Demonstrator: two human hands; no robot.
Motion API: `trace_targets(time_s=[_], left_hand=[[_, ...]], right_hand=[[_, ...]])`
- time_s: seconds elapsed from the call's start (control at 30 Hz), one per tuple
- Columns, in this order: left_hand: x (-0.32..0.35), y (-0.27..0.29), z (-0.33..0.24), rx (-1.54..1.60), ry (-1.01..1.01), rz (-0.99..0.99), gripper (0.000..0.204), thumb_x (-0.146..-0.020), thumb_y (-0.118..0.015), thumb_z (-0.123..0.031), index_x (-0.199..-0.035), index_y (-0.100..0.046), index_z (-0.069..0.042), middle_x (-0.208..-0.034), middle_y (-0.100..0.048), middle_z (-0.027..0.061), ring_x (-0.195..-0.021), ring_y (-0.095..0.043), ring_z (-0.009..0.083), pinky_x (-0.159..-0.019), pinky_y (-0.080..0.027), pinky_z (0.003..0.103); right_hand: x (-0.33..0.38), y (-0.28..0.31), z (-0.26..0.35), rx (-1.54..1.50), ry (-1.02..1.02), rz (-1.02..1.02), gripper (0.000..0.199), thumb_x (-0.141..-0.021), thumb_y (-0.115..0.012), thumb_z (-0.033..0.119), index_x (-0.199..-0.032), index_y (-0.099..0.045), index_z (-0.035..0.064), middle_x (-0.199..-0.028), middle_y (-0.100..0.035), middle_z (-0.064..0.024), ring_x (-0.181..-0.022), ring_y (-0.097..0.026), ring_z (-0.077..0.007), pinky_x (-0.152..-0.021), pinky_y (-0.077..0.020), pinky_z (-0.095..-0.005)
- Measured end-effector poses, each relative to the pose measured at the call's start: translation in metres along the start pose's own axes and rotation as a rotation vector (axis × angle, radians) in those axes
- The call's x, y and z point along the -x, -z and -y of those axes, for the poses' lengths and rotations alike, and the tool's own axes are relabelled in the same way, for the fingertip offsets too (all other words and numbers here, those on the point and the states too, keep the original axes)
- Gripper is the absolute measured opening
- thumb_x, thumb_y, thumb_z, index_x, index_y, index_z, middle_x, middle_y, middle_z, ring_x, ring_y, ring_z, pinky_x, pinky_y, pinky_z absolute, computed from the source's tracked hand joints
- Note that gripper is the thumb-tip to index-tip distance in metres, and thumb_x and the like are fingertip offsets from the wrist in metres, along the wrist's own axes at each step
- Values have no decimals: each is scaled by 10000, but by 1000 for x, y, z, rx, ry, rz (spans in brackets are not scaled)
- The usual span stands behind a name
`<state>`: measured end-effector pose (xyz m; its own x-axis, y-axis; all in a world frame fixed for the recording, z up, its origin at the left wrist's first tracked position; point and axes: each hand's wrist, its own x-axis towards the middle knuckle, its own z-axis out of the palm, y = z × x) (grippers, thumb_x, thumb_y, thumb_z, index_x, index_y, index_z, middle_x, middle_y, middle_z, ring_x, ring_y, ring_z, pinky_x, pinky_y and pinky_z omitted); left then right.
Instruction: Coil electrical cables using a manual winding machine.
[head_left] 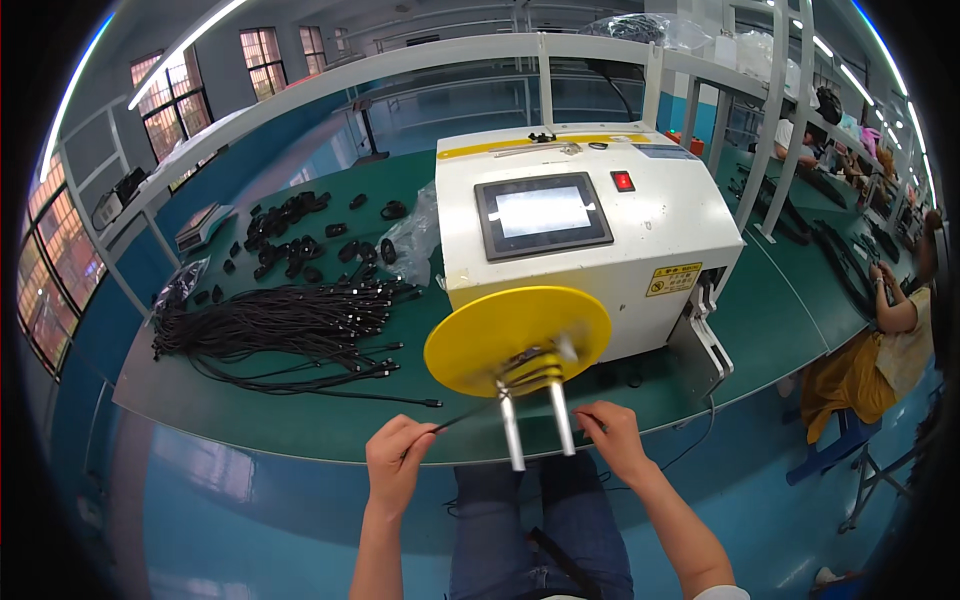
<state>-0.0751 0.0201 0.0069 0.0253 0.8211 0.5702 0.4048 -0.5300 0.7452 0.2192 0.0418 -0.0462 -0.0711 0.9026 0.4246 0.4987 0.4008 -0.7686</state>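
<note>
My left hand (397, 455) pinches a black cable (465, 416) in front of the bench edge. The cable runs taut to the right, up to a yellow disc (475, 335) on the front of a white machine (600, 270). Black loops wrap around the two silver posts (510, 430) that stick out from the disc. The disc's middle is smeared, as if turning. Beside the right-hand post, my right hand (615, 440) has its thumb and forefinger closed together. Something small and dark shows at those fingertips, too unclear to name.
A bundle of black cables (280, 325) lies on the green bench (300, 425) at left. Behind it are scattered small black parts (290, 225) and a clear plastic bag (418, 240). The machine carries a screen (543, 212) and red switch (622, 181). Another person (895, 345) sits at right.
</note>
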Motion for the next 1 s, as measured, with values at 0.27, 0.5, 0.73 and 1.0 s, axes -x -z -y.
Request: trace_targets(time_s=[0.27, 0.5, 0.73, 1.0], left_hand=[[-14, -13, -42, -251, -210, 27, 160, -758, -689, -32, -918, -699, -37, -687, -547, 64, -601, -541, 172, -504, -408, 272], [-33, -33, -77, -383, -443, 82, 297, -687, -675, 7, -980, -688, -42, -730, -577, 58, -645, -570, 177, -513, -444, 271], [-37, -43, -90, -414, -533, 155, 349, -669, -649, 2, -1014, -677, -45, -780, -592, 49, -679, -586, 180, -522, -464, 272], [-28, -56, -90, -377, -471, 146, 306, -683, -673, -12, -984, -691, -65, -798, -598, 36, -720, -581, 195, -559, -469, 280]], right_hand=[[4, -2, 0, -6, -13, 21, 76, -837, -614, 52, -877, -653, 1, -741, -637, -119, -651, -629, -246, -584, -487, -322], [10, 2, 6, 0, -17, 35, 83, -845, -609, 49, -888, -658, -3, -748, -640, -121, -650, -630, -235, -587, -489, -312], [12, 18, 27, -171, -106, 8, 102, -845, -595, 10, -920, -661, -11, -765, -630, -107, -658, -628, -188, -602, -487, -274], [-2, 33, 97, -336, 54, -169, 146, -812, -614, -58, -936, -672, -7, -912, -587, -84, -741, -610, -125, -637, -495, -216]])
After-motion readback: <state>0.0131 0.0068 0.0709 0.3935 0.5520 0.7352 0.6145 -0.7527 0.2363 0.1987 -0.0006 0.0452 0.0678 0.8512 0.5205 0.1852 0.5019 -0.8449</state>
